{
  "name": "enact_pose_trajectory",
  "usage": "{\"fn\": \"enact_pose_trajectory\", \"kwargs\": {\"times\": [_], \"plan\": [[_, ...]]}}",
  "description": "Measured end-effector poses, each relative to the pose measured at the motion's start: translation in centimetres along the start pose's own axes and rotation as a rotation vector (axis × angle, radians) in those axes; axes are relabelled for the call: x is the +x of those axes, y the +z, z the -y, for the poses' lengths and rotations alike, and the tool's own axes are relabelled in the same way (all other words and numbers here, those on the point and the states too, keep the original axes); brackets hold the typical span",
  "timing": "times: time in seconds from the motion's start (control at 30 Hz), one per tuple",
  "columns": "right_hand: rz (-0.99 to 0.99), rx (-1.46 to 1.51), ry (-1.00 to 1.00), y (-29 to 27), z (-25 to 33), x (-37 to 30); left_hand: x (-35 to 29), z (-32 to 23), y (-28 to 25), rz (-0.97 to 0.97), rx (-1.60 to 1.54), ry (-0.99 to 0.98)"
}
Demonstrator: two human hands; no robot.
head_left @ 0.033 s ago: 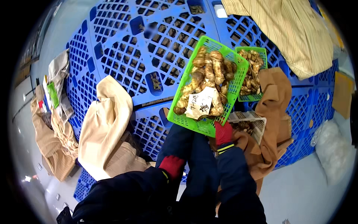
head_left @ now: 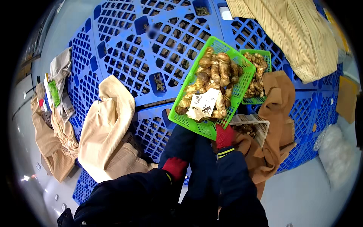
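A bright green plastic basket [head_left: 239, 96] lies tilted in front of my knees, filled with thick, knobbly, brown-and-cream rhizomes [head_left: 224, 70]. A white card with dark handwriting [head_left: 202, 104] rests on top of them. My right hand [head_left: 224, 135], in a red knit glove, is closed on the basket's near right corner; its fingertips are hidden. My left hand [head_left: 175, 167], gloved the same way, rests on my left thigh, apart from the basket. Its fingers cannot be made out.
Blue lattice pallets [head_left: 124, 56] spread ahead. A second green basket of rhizomes [head_left: 257, 72] stands behind to the right, with a white basket [head_left: 261, 130] nearer me. Brown cloth [head_left: 278, 94], beige cloth [head_left: 106, 132] and striped cloth [head_left: 291, 34] lie around. A plastic bag [head_left: 336, 151] sits far right.
The green basket has turned very slightly, its right corner a little farther right. My right hand has shifted slightly left with its grip kept. The left hand stays on the thigh.
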State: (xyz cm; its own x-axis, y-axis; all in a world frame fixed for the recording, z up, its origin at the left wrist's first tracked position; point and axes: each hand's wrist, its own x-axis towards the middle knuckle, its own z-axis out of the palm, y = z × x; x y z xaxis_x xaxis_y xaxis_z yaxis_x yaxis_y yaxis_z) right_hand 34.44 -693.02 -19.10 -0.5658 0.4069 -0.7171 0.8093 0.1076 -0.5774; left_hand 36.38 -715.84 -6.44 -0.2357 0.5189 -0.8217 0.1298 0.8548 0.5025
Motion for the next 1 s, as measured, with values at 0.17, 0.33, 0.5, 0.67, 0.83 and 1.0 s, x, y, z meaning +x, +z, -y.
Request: {"fn": "enact_pose_trajectory", "kwargs": {"times": [0.17, 0.33, 0.5, 0.67, 0.83, 1.0], "plan": [[-0.198, 0.202, -0.021, 3.0, 4.4, -4.5, 0.0, 0.5, 3.4, -0.132, 0.018, 0.050], [-0.207, 0.234, -0.034, 3.7, 6.1, -5.7, -0.1, 0.6, 3.5, -0.110, 0.022, 0.056], [-0.251, 0.367, 0.047, 4.1, 3.6, -4.0, 0.6, 1.2, 4.3, -0.144, -0.010, 0.041], [-0.138, 0.014, -0.122, 2.6, -3.9, 4.0, 0.6, 0.5, 1.4, -0.026, -0.022, 0.015], [-0.013, -0.294, -0.242, 2.2, -5.3, 13.6, 0.2, 2.9, -0.2, -0.111, -0.042, 0.092], [-0.042, -0.226, -0.216, 1.3, -9.2, 19.5, 1.8, 4.6, -2.6, -0.347, -0.025, 0.324]]}}
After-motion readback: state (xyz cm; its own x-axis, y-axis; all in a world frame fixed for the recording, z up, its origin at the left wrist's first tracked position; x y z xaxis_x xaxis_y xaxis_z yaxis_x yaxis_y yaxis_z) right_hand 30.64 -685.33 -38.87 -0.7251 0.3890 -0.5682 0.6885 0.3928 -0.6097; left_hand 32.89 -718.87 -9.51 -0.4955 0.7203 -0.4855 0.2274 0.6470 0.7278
